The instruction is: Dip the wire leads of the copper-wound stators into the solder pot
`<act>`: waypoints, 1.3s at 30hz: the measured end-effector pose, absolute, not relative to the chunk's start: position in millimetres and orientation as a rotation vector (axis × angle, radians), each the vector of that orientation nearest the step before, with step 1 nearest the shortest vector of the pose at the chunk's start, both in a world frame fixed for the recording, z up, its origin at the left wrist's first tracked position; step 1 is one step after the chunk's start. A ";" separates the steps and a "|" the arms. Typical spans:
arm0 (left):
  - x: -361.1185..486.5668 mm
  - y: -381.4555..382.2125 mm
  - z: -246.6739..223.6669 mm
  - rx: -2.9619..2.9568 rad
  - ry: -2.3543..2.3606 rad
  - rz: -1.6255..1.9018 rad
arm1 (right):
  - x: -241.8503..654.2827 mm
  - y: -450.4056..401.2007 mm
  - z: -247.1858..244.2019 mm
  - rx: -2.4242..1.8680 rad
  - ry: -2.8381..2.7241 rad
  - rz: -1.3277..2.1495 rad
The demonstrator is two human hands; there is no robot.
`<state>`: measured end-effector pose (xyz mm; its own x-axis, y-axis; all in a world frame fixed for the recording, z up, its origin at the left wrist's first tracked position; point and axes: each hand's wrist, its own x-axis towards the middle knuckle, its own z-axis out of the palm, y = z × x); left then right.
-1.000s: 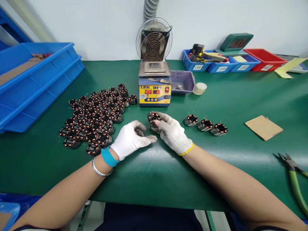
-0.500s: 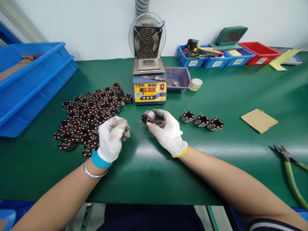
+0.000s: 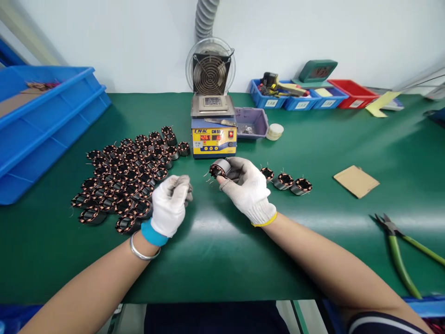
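Note:
My right hand, in a white glove with grey fingers, grips a motor stator by its steel outer side. Its copper windings face left, and thin wire ends stick out of them. To the left, my gloved left hand is closed, fingers curled in; whatever it may hold is hidden. Beside that hand lies a large group of similar stators, packed close together on the green table. A row of three stators stands to the right of my right hand, the nearest partly covered by it.
A yellow-fronted solder pot with a fan stands behind my hands, a purple tray beside it. Blue bins and a red bin line the wall. Cutting pliers and a cardboard piece lie right. Stacked blue crates stand left.
The camera view has shifted slightly. My left hand has moved a little to the right, away from the stator group. My right hand still holds the same stator, its position nearly unchanged.

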<state>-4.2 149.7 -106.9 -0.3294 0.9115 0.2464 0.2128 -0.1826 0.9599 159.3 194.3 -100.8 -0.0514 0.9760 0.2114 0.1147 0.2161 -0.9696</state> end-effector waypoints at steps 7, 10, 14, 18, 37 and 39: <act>21.0 155.1 -110.6 1.872 1.591 0.867 | 179.4 277.7 -35.2 -1.233 -1.794 0.321; 23.6 156.3 -110.5 1.958 1.612 0.719 | 169.8 334.1 -2.2 -1.348 -1.987 -0.057; 21.0 157.1 -107.5 1.995 1.578 0.611 | 141.5 383.2 22.7 -1.490 -2.201 -0.298; 20.5 158.5 -106.7 2.000 1.549 0.574 | 117.8 398.8 27.1 -1.597 -2.366 -0.430; 21.1 161.2 -108.8 1.978 1.539 0.611 | 120.0 407.7 29.6 -1.507 -2.386 -0.439; 20.8 161.2 -108.2 1.968 1.544 0.611 | 123.2 407.1 32.9 -1.465 -2.320 -0.383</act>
<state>20.8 161.2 -108.2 0.2331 0.9724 0.0120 0.7177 -0.1803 0.6726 123.2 407.1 32.9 -0.3917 0.8055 0.4446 0.9056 0.4229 0.0318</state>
